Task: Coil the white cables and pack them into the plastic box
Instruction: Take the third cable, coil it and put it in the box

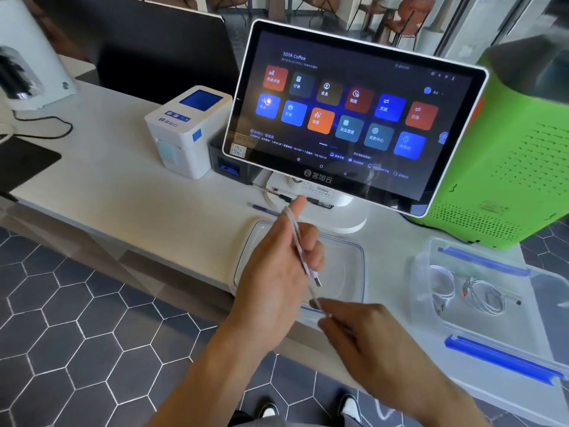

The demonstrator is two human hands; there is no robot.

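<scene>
The left hand is raised at the middle of the view with its index finger straight up and the other fingers curled. A white cable loops over that finger and runs down across the curled fingers to its plug. The right hand, at 5 o'clock from the left, pinches the cable's lower end between its fingertips. Below both hands a clear lid lies on the surface. At 3 o'clock stands the plastic box, holding coiled cables.
</scene>
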